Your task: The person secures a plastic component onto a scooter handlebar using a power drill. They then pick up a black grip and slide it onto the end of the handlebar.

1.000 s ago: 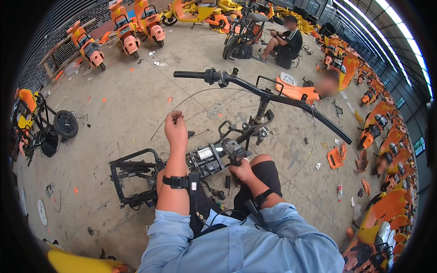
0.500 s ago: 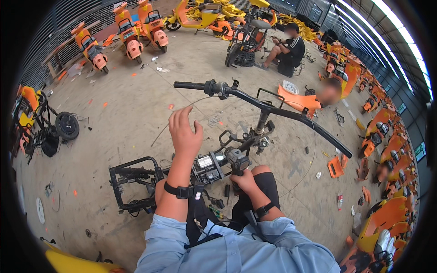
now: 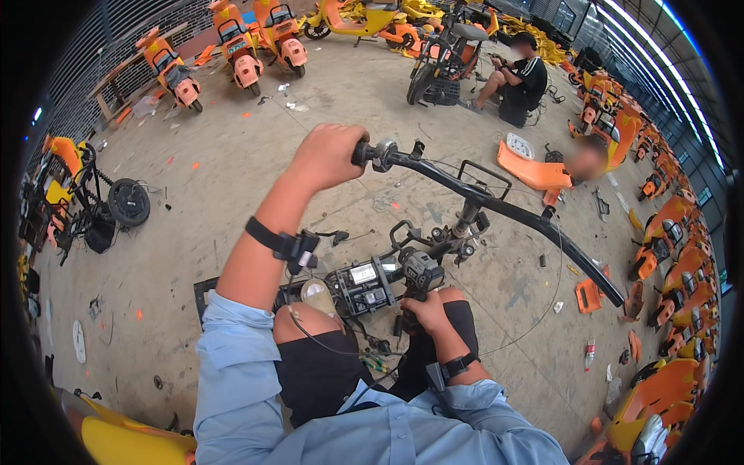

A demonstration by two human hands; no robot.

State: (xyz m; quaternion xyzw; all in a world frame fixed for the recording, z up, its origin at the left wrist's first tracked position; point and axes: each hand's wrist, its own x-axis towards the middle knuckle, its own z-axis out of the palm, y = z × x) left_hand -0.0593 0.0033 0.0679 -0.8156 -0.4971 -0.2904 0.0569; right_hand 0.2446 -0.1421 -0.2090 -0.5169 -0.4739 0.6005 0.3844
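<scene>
My left hand [image 3: 329, 153] is closed round the left end of a black handlebar [image 3: 496, 203], its fingers wrapped over the grip. The bar sits on the steering stem of a stripped scooter frame [image 3: 443, 244] in front of me. Low over my right thigh, my right hand [image 3: 428, 312] grips a dark cordless power tool [image 3: 422, 271] by its handle. Beside the tool lies a metal-framed box of electrical parts [image 3: 364, 283] on the scooter frame. A thin cable loops from the handlebar down toward the floor on the right.
A person [image 3: 521, 81] crouches by a dark, partly stripped scooter [image 3: 449, 58] at the far side. An orange body panel [image 3: 531, 169] lies beyond the bar. Orange scooters [image 3: 670, 256] line the right. A bare scooter part with a wheel [image 3: 129, 203] stands at left.
My left hand has gone from open in the air to closed round the handlebar's left end. My right hand still holds the power tool. The view has shifted slightly.
</scene>
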